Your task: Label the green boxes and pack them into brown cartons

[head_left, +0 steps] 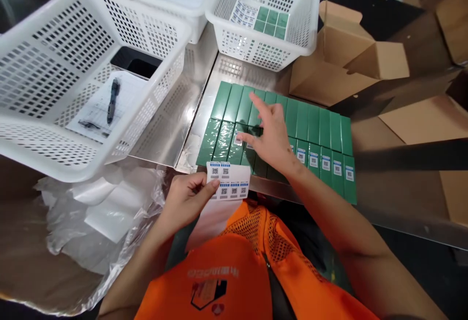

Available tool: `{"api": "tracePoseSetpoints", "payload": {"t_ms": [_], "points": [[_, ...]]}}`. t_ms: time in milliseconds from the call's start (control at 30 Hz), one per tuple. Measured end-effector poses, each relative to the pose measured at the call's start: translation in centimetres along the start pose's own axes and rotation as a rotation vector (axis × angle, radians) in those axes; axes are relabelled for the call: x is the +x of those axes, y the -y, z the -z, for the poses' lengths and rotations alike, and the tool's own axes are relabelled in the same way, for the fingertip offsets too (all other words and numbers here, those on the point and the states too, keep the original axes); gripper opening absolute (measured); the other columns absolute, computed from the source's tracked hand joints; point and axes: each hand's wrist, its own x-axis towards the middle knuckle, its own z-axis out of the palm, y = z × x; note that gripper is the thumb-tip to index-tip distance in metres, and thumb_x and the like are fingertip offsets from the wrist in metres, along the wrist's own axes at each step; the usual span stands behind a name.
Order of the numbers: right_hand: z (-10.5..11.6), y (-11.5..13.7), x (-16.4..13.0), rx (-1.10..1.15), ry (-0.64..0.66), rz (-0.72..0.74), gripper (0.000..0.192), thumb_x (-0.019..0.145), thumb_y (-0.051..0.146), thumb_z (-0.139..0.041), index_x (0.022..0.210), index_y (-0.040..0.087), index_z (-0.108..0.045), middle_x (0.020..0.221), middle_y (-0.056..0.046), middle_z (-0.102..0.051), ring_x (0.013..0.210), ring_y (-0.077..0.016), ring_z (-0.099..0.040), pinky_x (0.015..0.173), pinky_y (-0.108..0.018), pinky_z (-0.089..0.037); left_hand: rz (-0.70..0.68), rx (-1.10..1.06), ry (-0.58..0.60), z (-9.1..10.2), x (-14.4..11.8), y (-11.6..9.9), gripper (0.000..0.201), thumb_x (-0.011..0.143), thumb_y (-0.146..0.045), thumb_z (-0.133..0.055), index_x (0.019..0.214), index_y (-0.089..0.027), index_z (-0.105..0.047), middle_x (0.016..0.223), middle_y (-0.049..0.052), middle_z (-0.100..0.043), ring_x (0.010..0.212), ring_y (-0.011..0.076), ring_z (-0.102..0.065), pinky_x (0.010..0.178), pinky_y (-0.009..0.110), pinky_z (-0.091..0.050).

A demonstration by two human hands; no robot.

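Observation:
My left hand (190, 195) pinches a white sheet of QR-code stickers (234, 179) between thumb and fingers, low in front of my orange vest. Some stickers are gone from the upper row of that sheet. Two rows of green boxes (313, 126) lie side by side on the metal table. Over their left part hovers my right hand (272, 132), index finger and thumb spread apart. Its thumb tip is at a QR sticker (238, 137) on a near-row box; whether it presses on it I cannot tell. Boxes to the right of it carry similar stickers, while the two leftmost near-row boxes show none.
A white basket (153, 110) at left holds a pen (113, 100), papers and a black tray. Behind stand another white basket (201, 15) and one (265, 49) with green boxes and sticker sheets. Open cartons (343, 61) stand right; a plastic-lined carton (106, 212) sits lower left.

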Motion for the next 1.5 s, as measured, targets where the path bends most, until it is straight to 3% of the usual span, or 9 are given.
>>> {"api": "tracePoseSetpoints", "payload": {"t_ms": [100,200,400,667,833,1067,1200,1367,1500], "points": [[0.7,1.5,-1.8,0.144,0.204,0.070,0.028,0.085,0.039,-0.074,0.111,0.027,-0.069,0.097,-0.005,-0.056,0.090,-0.0234,-0.057,0.078,-0.039,-0.049,-0.018,-0.010,-0.017,0.2,-0.1,-0.1,0.045,0.088,-0.047,-0.060,0.056,-0.018,-0.048,0.052,-0.003,-0.039,0.053,0.0103,-0.034,0.049,0.024,-0.026],[1.0,2.1,-3.3,0.149,0.328,0.047,0.043,0.078,0.041,-0.080,0.115,0.026,-0.063,0.101,-0.005,-0.059,0.092,-0.0233,-0.057,0.077,-0.036,-0.048,-0.021,-0.017,-0.028,0.2,-0.1,-0.1,0.046,0.088,-0.047,-0.061,0.055,-0.018,-0.045,0.052,-0.003,-0.038,0.052,0.0100,-0.033,0.049,0.024,-0.025],[1.9,1.6,-3.8,0.133,0.161,-0.052,0.039,0.083,0.027,-0.070,0.120,0.026,-0.055,0.111,-0.006,-0.060,0.101,-0.0240,-0.058,0.078,-0.036,-0.048,-0.029,-0.012,-0.008,0.0,0.1,-0.2,0.046,0.088,-0.048,-0.061,0.056,-0.018,-0.047,0.054,-0.003,-0.040,0.054,0.0106,-0.034,0.050,0.024,-0.027],[2.1,3.0,-3.4,0.169,0.379,0.133,0.008,0.090,0.030,-0.068,0.086,0.023,-0.070,0.088,-0.002,-0.069,0.087,-0.0197,-0.062,0.080,-0.034,-0.046,-0.098,0.020,0.069,0.1,-0.1,-0.3,0.040,0.091,-0.045,-0.060,0.063,-0.016,-0.059,0.057,-0.002,-0.050,0.057,0.0109,-0.041,0.052,0.023,-0.032],[2.1,2.9,-3.1,0.114,0.398,0.181,0.014,0.090,0.031,-0.069,0.102,0.023,-0.072,0.095,-0.004,-0.068,0.091,-0.0209,-0.062,0.080,-0.034,-0.046,-0.083,0.050,0.037,0.4,-0.3,0.1,0.043,0.091,-0.046,-0.059,0.061,-0.016,-0.059,0.055,-0.002,-0.048,0.055,0.0107,-0.039,0.051,0.024,-0.030],[1.2,3.7,-3.7,0.068,0.354,0.327,0.011,0.093,0.026,-0.066,0.083,0.021,-0.068,0.085,-0.004,-0.065,0.084,-0.0192,-0.059,0.079,-0.034,-0.044,-0.062,0.048,0.025,0.9,-0.6,0.5,0.044,0.090,-0.047,-0.058,0.058,-0.017,-0.054,0.055,-0.002,-0.046,0.055,0.0109,-0.039,0.052,0.024,-0.030],[2.1,4.5,-3.5,0.302,0.427,0.488,0.012,0.095,0.026,-0.064,0.086,0.023,-0.070,0.087,-0.004,-0.066,0.084,-0.0173,-0.059,0.077,-0.032,-0.046,-0.013,0.009,-0.011,1.7,-0.6,1.4,0.046,0.088,-0.049,-0.059,0.056,-0.017,-0.049,0.053,-0.003,-0.039,0.054,0.0104,-0.035,0.051,0.023,-0.027],[1.8,2.8,0.9,0.388,0.276,0.044,0.029,0.085,0.048,-0.074,0.083,0.020,-0.068,0.076,-0.001,-0.062,0.065,-0.0131,-0.053,0.061,-0.028,-0.041,0.009,0.012,0.024,2.6,-0.7,2.6,0.044,0.088,-0.051,-0.057,0.060,-0.016,-0.056,0.057,-0.001,-0.046,0.056,0.0117,-0.039,0.053,0.024,-0.030],[0.3,0.7,4.4,0.161,0.480,-0.224,0.040,0.086,0.056,-0.065,0.074,0.018,-0.064,0.059,0.003,-0.051,0.051,-0.0100,-0.040,0.051,-0.026,-0.030,-0.004,0.029,0.081,3.1,-1.0,2.7,0.045,0.089,-0.051,-0.054,0.061,-0.016,-0.059,0.059,0.001,-0.051,0.057,0.0128,-0.043,0.053,0.025,-0.031]]}}
